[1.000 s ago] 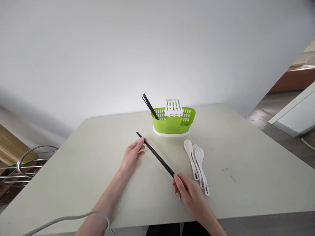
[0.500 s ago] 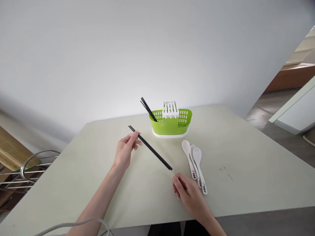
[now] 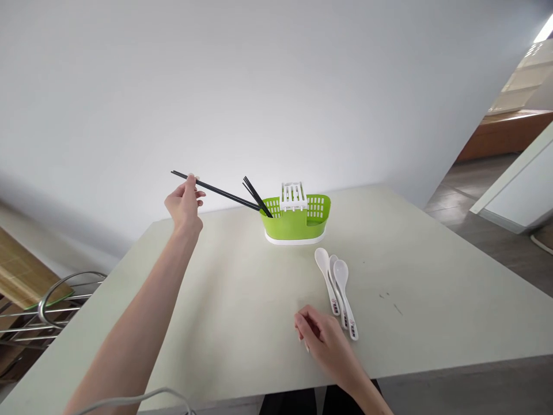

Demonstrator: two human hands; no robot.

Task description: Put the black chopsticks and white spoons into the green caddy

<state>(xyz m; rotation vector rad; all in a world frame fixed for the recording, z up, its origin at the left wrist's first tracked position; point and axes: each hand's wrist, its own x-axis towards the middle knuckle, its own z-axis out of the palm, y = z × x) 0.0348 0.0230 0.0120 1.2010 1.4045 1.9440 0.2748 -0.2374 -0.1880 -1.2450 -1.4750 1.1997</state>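
Slim black chopsticks (image 3: 222, 192): raised leftward, their lower ends now at the green perforated plastic basket's (image 3: 288, 227) left rim; whether inside, we cannot tell.
Left hand (image 3: 184, 204): we pinch their upper part, fingers closed.
Right hand (image 3: 326, 340): curled nearly closed, visibly holding nothing, near the pale table's (image 3: 415, 271) near edge.
Basket: toward the far edge.
White spoons (image 3: 343, 276): unmoved.

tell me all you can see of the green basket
The green basket stands upright on the table near the wall. It looks like plastic: long, rounded, slotted at the back, cut low at the front right, with a white base and slatted white rack. Black chopsticks lean in its left end; the left hand's pair reaches its left rim.
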